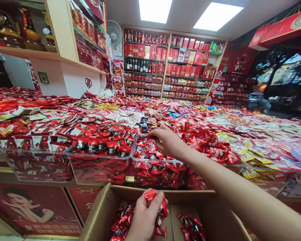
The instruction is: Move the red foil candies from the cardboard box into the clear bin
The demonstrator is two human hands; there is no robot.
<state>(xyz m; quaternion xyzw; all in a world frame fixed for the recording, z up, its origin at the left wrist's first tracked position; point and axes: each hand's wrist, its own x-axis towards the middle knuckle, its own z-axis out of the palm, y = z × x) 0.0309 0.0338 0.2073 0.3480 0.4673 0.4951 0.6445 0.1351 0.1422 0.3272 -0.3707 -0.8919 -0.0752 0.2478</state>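
My left hand (146,212) is over an open cardboard box (97,209), its fingers closed around red-wrapped candies (150,195). Below it, more red candies (121,222) lie in the box, with another small heap (190,226) on the right side of the bottom. Farther forward, my right hand (167,142) reaches over a clear plastic bin (158,161) of red and blue wrapped candies (146,149). Its fingers are curled at the back of that bin. What they hold, if anything, is hidden.
Clear bins of red-and-black packets (100,145) and red-and-white packets (40,144) stand to the left. Bigger red packets (210,144) and yellow packets (237,149) lie to the right. Shelves (145,75) of boxes and bottles line the back wall, beside a fan (114,32).
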